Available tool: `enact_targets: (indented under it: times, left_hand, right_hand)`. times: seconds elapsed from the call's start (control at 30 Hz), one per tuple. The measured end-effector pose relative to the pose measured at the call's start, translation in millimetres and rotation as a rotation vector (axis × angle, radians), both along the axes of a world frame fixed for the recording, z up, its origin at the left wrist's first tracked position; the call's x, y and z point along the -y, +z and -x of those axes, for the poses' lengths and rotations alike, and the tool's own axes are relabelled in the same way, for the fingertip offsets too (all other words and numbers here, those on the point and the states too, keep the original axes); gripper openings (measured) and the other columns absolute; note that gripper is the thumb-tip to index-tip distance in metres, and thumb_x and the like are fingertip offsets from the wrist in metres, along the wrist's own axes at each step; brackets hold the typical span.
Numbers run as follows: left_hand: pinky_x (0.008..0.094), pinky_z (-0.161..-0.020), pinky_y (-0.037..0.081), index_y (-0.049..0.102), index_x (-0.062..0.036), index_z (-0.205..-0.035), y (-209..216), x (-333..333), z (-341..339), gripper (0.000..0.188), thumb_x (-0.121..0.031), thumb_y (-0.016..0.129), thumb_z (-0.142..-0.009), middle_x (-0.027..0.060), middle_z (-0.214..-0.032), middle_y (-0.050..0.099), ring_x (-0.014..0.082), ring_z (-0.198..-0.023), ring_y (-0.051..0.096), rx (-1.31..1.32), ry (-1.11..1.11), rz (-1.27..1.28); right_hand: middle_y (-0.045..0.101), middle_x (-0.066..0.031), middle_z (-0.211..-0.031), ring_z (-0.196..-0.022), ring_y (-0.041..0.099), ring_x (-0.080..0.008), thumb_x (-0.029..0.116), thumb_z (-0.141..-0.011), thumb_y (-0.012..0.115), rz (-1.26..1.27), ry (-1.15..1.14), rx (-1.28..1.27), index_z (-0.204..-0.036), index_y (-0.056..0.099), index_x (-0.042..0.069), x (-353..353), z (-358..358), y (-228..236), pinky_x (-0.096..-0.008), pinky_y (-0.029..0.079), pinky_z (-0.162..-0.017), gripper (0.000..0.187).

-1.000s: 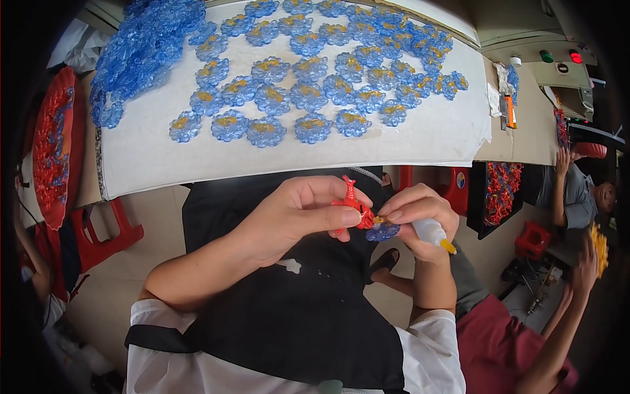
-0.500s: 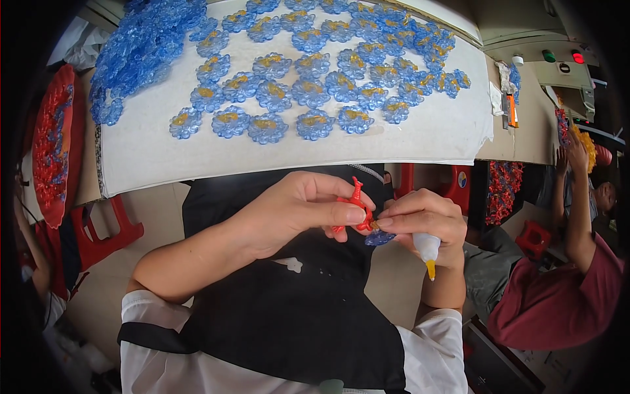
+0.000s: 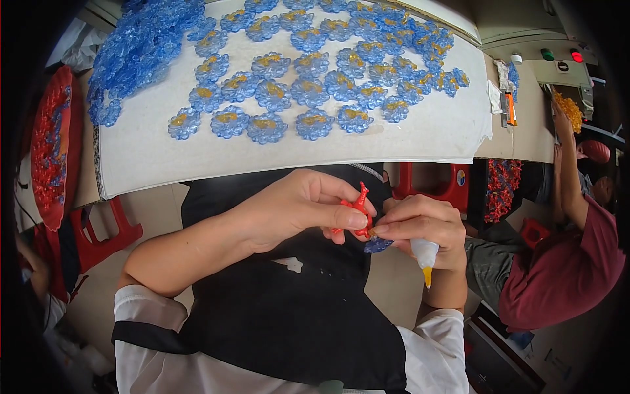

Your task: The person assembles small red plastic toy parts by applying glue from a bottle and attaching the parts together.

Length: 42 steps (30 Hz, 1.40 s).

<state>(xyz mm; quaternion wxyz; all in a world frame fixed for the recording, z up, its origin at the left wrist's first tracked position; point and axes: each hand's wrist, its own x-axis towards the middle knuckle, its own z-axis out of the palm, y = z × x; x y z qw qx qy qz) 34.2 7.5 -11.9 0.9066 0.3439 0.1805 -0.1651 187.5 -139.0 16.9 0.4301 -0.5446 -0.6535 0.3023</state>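
My left hand [image 3: 303, 205] is closed on a small red plastic figure [image 3: 360, 205], pinched between thumb and fingers over my lap. Just right of it, my right hand [image 3: 425, 223] pinches a dark blue plastic piece [image 3: 378, 245] with a yellowish part at the top. The two pieces meet, or nearly so; fingers cover the join. A white squeeze bottle [image 3: 424, 251] with a yellow nozzle pointing down is also tucked in my right hand. In front of me, rows of translucent blue flower-shaped pieces [image 3: 314, 124] with yellow parts lie on the table.
A white sheet [image 3: 394, 146] covers the table. Blue pieces [image 3: 141, 46] are heaped at the far left. A red basin [image 3: 58, 148] of red and blue pieces stands left, near a red stool [image 3: 121, 226]. An orange-and-black tool [image 3: 510, 109] lies right. A co-worker in maroon [image 3: 564, 269] sits at right.
The red figure has tilted and shifted slightly right in my left hand, while the blue piece stays pinched. At the right, the co-worker's arm has moved, showing more of a yellow heap.
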Motion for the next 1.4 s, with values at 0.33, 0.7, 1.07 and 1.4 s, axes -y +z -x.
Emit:
enact_targets:
  times: [0.33, 0.7, 1.07, 1.4]
  left_hand:
    - [0.0175, -0.059, 0.042, 0.057, 0.0026, -0.097, -4, 3, -6, 0.026, -0.014, 0.06, -0.077, 0.0065, -0.083, 0.059, 0.0071, -0.065, 0.052, -0.009, -0.045, 0.028]
    - [0.0199, -0.067, 0.045, 0.053, 0.0025, -0.102, 7, -4, -6, 0.028, -0.002, 0.058, -0.075, 0.008, -0.086, 0.06, 0.0101, -0.076, 0.056, -0.035, 0.021, -0.05]
    - [0.0188, -0.067, 0.044, 0.052, 0.0024, -0.102, 10, -1, -13, 0.03, -0.002, 0.059, -0.073, 0.0063, -0.085, 0.059, 0.008, -0.074, 0.055, -0.064, 0.051, -0.097]
    - [0.0183, -0.07, 0.042, 0.054, 0.0001, -0.1, 7, -2, -9, 0.026, -0.002, 0.059, -0.074, 0.0048, -0.085, 0.06, 0.0065, -0.075, 0.054, -0.047, 0.036, -0.099]
  right_hand:
    - [0.059, -0.0078, -0.077, -0.065, 0.059, -0.0186, -0.003, -0.058, 0.067, 0.092, 0.027, -0.007, -0.083, 0.063, 0.003, -1, -4, 6, -0.0254, 0.047, -0.053, 0.026]
    - [0.055, -0.0087, -0.083, -0.069, 0.058, -0.0208, 0.0, -0.065, 0.065, 0.037, -0.07, 0.111, -0.086, 0.063, 0.002, -5, -2, 9, -0.0265, 0.047, -0.055, 0.021]
    - [0.056, -0.0085, -0.08, -0.067, 0.057, -0.0191, -0.001, -0.061, 0.066, -0.001, -0.133, 0.181, -0.083, 0.063, 0.002, -1, -2, 6, -0.0259, 0.047, -0.055, 0.022]
    - [0.057, -0.0091, -0.08, -0.068, 0.057, -0.0182, -0.003, -0.06, 0.065, -0.019, -0.139, 0.15, -0.081, 0.064, 0.002, -5, 2, -2, -0.0245, 0.045, -0.055, 0.022]
